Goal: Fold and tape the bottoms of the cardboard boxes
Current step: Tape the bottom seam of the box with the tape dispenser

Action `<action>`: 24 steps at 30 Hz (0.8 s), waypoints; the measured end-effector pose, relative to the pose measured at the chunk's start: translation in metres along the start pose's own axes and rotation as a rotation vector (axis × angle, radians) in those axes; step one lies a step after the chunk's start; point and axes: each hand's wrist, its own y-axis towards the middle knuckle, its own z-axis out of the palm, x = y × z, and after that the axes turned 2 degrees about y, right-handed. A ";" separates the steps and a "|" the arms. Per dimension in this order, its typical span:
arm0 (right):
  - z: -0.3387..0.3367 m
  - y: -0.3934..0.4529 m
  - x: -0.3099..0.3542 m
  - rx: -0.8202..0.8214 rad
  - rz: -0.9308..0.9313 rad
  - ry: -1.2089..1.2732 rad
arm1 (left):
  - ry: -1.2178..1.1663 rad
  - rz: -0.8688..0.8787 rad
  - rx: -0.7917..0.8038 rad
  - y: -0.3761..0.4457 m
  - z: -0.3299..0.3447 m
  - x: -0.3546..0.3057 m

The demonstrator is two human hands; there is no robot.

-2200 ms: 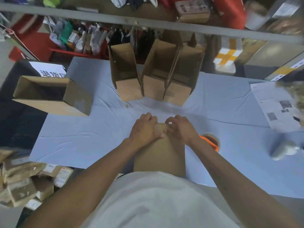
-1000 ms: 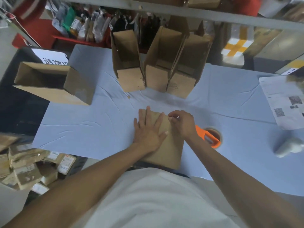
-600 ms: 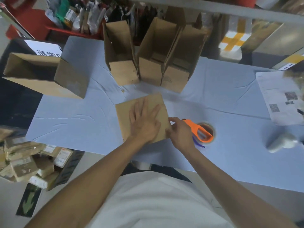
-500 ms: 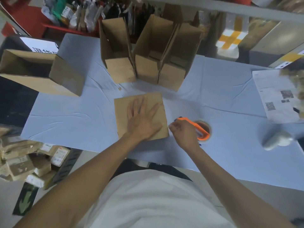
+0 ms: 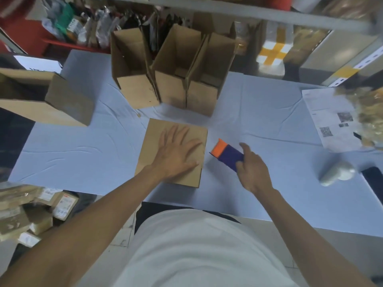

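Left hand (image 5: 176,154) lay flat, fingers spread, on the cardboard box (image 5: 153,150), probably pinning the folded bottom flaps shut for taping. Right hand (image 5: 251,168) gripped the tape dispenser (image 5: 227,155), fingers wrapped round it, orange end just beside the left fingertips, off the box.

Left hand (image 5: 178,154) lies flat, fingers spread toward 1 o'clock; right hand (image 5: 252,169) is curled in a grip, forearm running to 5 o'clock.

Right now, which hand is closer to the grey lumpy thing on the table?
Right. The right hand, gripping the tape dispenser, is nearer the grey object. The left hand lies flat on the cardboard box, farther away.
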 end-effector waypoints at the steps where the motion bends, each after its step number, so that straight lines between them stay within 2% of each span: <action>1: -0.008 0.001 0.000 0.027 0.035 0.039 | -0.018 -0.017 -0.033 0.002 -0.003 -0.005; 4: -0.028 -0.006 0.004 0.121 0.041 0.115 | -0.170 -0.001 -0.120 0.010 -0.009 -0.023; 6: -0.031 -0.012 0.005 0.140 0.024 0.128 | -0.375 0.007 -0.096 0.015 -0.013 -0.032; 13: -0.035 -0.013 0.006 0.100 -0.093 0.157 | -1.159 -0.349 0.206 0.027 -0.031 -0.040; 17: -0.034 -0.009 0.009 0.108 -0.138 0.195 | -1.363 -0.356 0.342 0.022 -0.036 -0.038; 24: -0.035 -0.004 0.012 0.110 -0.154 0.274 | -1.533 -0.401 0.324 0.025 -0.037 -0.039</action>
